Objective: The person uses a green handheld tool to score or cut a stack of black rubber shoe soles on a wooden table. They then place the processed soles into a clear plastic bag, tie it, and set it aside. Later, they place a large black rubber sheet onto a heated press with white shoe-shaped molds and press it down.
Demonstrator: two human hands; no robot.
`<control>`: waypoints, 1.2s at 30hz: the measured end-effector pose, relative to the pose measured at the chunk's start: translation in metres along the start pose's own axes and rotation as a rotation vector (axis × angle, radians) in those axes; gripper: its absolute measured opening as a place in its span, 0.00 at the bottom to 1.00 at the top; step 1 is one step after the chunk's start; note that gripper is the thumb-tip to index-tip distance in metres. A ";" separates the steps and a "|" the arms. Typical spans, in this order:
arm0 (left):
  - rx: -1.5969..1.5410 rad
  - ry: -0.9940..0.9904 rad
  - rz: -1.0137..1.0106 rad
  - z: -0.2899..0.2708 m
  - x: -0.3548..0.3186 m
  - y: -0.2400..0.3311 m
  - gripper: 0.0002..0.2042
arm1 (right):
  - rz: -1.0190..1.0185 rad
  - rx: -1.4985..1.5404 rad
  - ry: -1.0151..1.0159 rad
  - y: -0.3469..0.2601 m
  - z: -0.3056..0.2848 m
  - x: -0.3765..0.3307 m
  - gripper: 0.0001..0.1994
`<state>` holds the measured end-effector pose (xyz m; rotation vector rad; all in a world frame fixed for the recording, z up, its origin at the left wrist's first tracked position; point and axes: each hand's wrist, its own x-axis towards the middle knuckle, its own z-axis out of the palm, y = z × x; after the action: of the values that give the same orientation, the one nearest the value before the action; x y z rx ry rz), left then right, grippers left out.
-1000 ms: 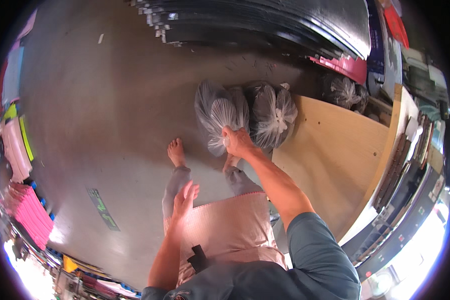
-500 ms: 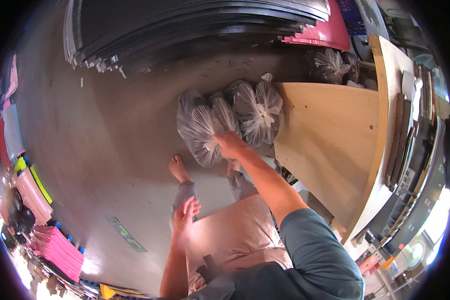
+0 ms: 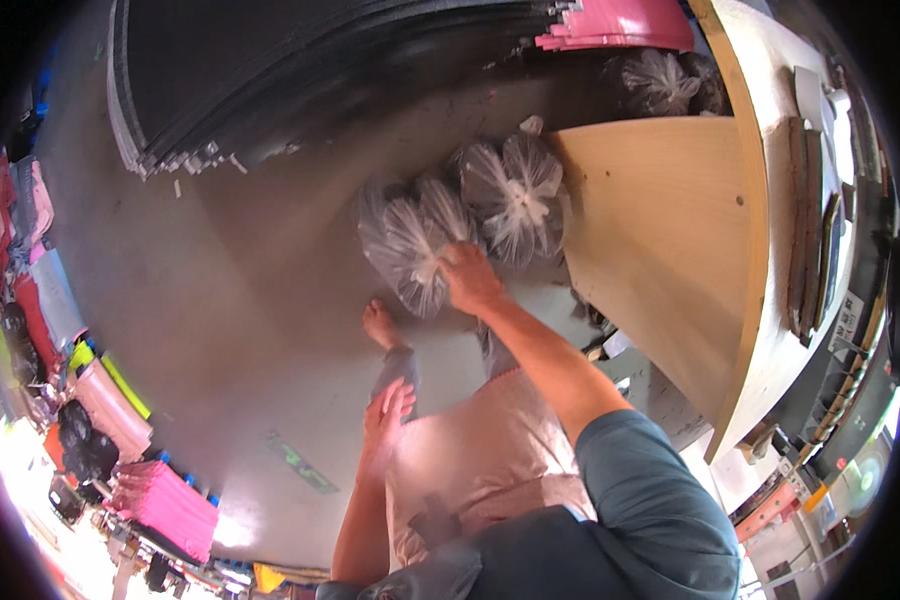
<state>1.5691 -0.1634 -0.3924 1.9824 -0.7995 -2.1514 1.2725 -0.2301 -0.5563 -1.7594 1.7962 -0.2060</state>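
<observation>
My right hand (image 3: 470,280) reaches down and grips the knotted top of a clear plastic bag (image 3: 405,250) full of dark pieces, standing on the grey floor. A second tied clear bag (image 3: 515,195) stands right beside it, against the side of a light wooden counter (image 3: 660,240). My left hand (image 3: 388,410) hangs open by my thigh, fingers spread, holding nothing. My bare foot (image 3: 380,325) is on the floor just below the gripped bag.
A stack of dark flat sheets (image 3: 300,70) lies on the floor at the top. Pink sheets (image 3: 620,25) and another tied bag (image 3: 660,80) lie behind the counter. Stacks of pink and coloured material (image 3: 165,505) line the left edge.
The view has tilted, so the bags and counter shifted right and up in the picture. My right hand stays on the bag's top. My left hand has dropped lower beside my thigh.
</observation>
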 end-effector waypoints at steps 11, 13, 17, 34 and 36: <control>0.093 -0.076 -0.018 0.030 -0.066 0.048 0.25 | 0.431 0.349 -0.236 -0.004 -0.075 -0.140 0.15; 0.108 -0.096 -0.018 0.035 -0.076 0.054 0.24 | 0.465 0.339 -0.196 -0.004 -0.077 -0.173 0.16; 0.186 -0.131 -0.032 0.040 -0.090 0.058 0.24 | 0.608 0.369 -0.237 -0.012 -0.083 -0.225 0.16; 0.552 -0.174 0.098 -0.057 -0.064 0.051 0.20 | 1.093 0.939 0.024 -0.161 -0.115 -0.405 0.20; 0.556 -0.130 0.057 -0.063 -0.069 0.066 0.20 | 0.989 0.906 0.008 -0.170 -0.123 -0.415 0.19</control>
<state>1.6214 -0.2098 -0.3015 2.0091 -1.6001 -2.2117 1.3256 0.1089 -0.2425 -0.1928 1.9037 -0.4936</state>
